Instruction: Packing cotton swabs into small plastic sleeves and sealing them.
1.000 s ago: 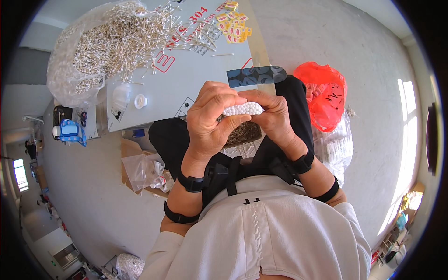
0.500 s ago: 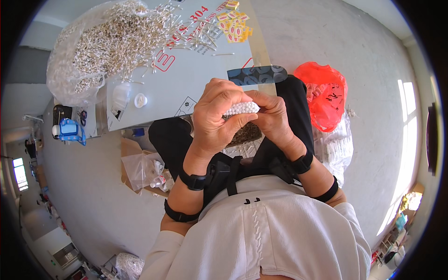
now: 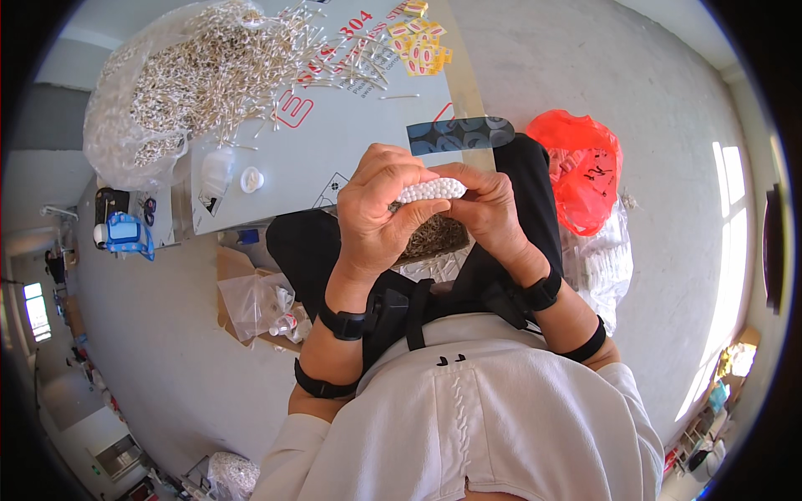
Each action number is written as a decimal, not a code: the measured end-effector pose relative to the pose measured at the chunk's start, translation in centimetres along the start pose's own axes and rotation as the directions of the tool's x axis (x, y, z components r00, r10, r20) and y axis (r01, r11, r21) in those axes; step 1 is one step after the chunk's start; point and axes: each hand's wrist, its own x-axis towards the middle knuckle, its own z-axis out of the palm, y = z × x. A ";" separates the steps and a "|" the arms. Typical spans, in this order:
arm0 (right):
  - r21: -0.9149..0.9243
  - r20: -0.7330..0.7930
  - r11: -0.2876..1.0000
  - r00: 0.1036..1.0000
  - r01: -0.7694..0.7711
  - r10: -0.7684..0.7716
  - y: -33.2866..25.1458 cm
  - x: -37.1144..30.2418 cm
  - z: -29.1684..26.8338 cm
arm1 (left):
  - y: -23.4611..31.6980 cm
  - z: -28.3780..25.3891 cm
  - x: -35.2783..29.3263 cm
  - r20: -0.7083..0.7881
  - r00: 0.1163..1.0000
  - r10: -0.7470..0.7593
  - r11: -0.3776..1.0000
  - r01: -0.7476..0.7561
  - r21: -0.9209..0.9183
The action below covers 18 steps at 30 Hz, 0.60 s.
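Observation:
A bundle of cotton swabs (image 3: 431, 191) is held between both hands, its packed white tips facing up toward me. My left hand (image 3: 378, 204) is closed around the left side, thumb below and fingers over the top. My right hand (image 3: 489, 204) grips the right end, thumb beneath and index finger along the upper edge. The sticks under the tips are hidden by my fingers. Below my hands, between my knees, a box of brown material (image 3: 436, 240) shows in part. Just beyond my hands, a dark strip with round shapes (image 3: 459, 134) lies at the table's edge.
Loose cotton swabs spill from a clear plastic bag (image 3: 109, 142) on the table (image 3: 292, 159). Small yellow packets (image 3: 424, 54) lie at its far edge. A red bag (image 3: 576, 171) stands right of my knee, above a clear bag (image 3: 600, 271). An open cardboard box (image 3: 238, 267) sits left.
Both hands stay on the swab bundle. My left hand has shifted slightly left, and the bundle sits a little lower and flatter.

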 end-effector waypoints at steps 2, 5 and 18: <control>-0.007 0.003 0.999 0.999 -0.034 0.034 0.0 -0.1 0.1 | -0.2 -0.1 -0.1 0.010 1.000 0.026 1.000 -0.026 0.004; -0.036 -0.002 0.998 0.998 -0.061 0.061 -0.4 -0.1 0.2 | -0.3 -0.2 -0.1 0.003 1.000 0.024 1.000 -0.024 -0.014; -0.037 0.039 0.998 0.998 -0.044 0.045 0.5 0.0 -0.5 | -0.1 0.3 -0.4 0.006 0.974 -0.225 0.952 0.221 -0.211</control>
